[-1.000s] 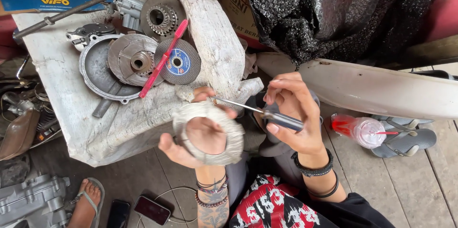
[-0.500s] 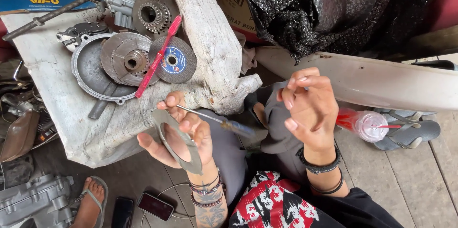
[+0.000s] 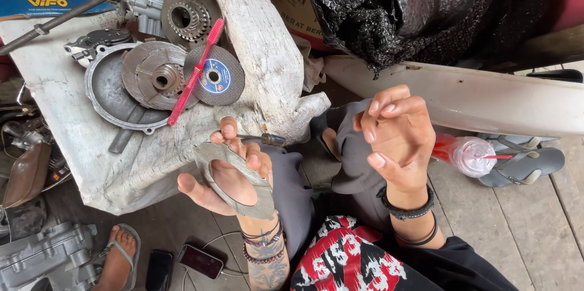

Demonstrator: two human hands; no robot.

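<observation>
Ring plate in the left hand, tool beside it

Left hand [image 3: 234, 172] lies palm up, its grip closed on a flat grey ring plate [image 3: 237, 178] and, between thumb and fingers, a slim screwdriver [image 3: 258, 139] whose shaft points rightward. Right hand [image 3: 395, 139] hangs empty, fingers loosely curled, well apart to the right, above the knee.

The left hand [image 3: 234, 172] hides the screwdriver's [image 3: 263, 139] tip (handle shows).
</observation>
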